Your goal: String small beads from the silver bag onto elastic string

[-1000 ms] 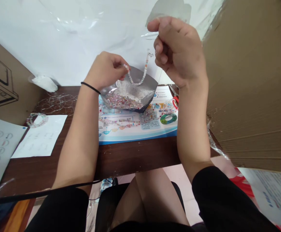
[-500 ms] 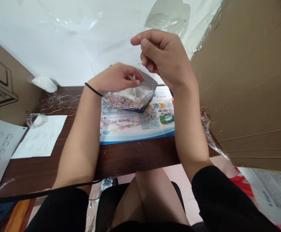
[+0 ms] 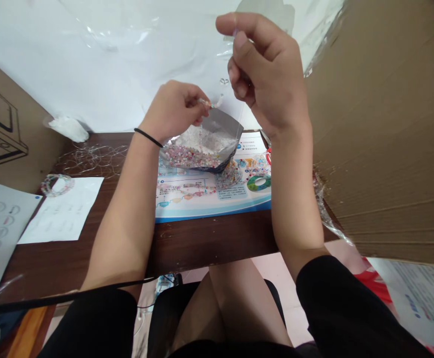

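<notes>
Left hand (image 3: 177, 109) has come back up over the near-left part of the silver-lined, dark-sided foil pouch (image 3: 224, 124) after dipping lower toward it half a second ago; right hand (image 3: 269, 74) has risen too, higher and farther right, well apart from the left. Left fingertips closed in a pinch on the thin strand of small white, orange and pale beads (image 3: 211, 104); a short stretch sticks out to the right, rest hidden by the fingers. Right fingers curled, thumb and index gripping a tiny pale-lilac bit (image 3: 235, 33), too small to identify. Small silvery looped metal piece (image 3: 224, 81) hangs just left of the curled fingers; what holds it, can't tell. Judging by this, the strand is off the loose pink-and-white bead heap (image 3: 192, 157) and under left-hand control, so the bead stringing looks unfinished. Unchanged: pouch on the white-and-blue printed sheet (image 3: 209, 211), multicoloured beaded loop (image 3: 57, 186) far left, on the edge of the small white paper (image 3: 63, 219).
</notes>
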`<state>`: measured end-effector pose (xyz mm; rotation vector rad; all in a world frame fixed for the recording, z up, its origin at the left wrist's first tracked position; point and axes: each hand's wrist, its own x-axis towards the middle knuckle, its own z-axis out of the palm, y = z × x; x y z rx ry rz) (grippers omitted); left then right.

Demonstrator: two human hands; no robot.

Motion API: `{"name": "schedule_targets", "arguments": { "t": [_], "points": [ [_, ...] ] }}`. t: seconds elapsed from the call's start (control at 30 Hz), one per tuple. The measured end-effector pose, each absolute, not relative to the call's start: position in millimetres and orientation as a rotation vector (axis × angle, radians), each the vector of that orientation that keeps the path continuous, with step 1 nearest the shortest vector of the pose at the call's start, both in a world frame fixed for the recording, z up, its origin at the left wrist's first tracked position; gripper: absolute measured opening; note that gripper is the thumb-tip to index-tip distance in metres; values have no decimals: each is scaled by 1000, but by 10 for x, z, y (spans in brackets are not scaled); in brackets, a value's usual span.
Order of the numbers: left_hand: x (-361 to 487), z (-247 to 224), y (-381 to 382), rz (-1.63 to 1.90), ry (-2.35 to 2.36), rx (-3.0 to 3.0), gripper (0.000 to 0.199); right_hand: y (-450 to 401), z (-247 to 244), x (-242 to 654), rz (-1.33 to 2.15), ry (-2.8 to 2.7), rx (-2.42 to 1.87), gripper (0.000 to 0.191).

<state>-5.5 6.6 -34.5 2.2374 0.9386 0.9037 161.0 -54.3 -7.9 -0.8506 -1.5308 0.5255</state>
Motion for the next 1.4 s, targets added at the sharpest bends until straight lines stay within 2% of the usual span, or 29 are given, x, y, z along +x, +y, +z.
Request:
{"name": "schedule_targets", "arguments": {
  "t": [0.23,0.4,0.47,0.6,0.67,0.77,0.87,1.07,1.27,1.4],
  "points": [
    [0,-193,-67,1372,776,2319,22,-545,-90,1646,572,-1539,-863,22],
    [15,-139,-93,1503,701,2292,26,-532,-92,1634,563,-1535,-848,22],
    [-16,-131,-100,1403,770,2320,29,-536,-85,1633,543,-1532,-873,23],
    [-91,-141,-113,837,1044,2496,43,-533,-93,1648,424,-1640,-1033,20],
    [-105,-150,-117,677,1122,2516,43,-520,-113,1653,345,-1747,-1116,17],
    [-94,-148,-134,663,1116,2437,39,-501,-140,1643,235,-1841,-1242,19],
    [-69,-121,-172,645,1007,2350,34,-511,-142,1628,209,-1843,-1288,15],
    [-27,-111,-199,731,837,2293,24,-596,-110,1621,351,-1855,-1183,23],
    [-21,-99,-225,783,839,2288,10,-606,-104,1610,303,-1930,-1162,23],
    [5,-116,-233,742,934,2384,11,-590,-93,1573,233,-1906,-1099,27]
  ]
}}
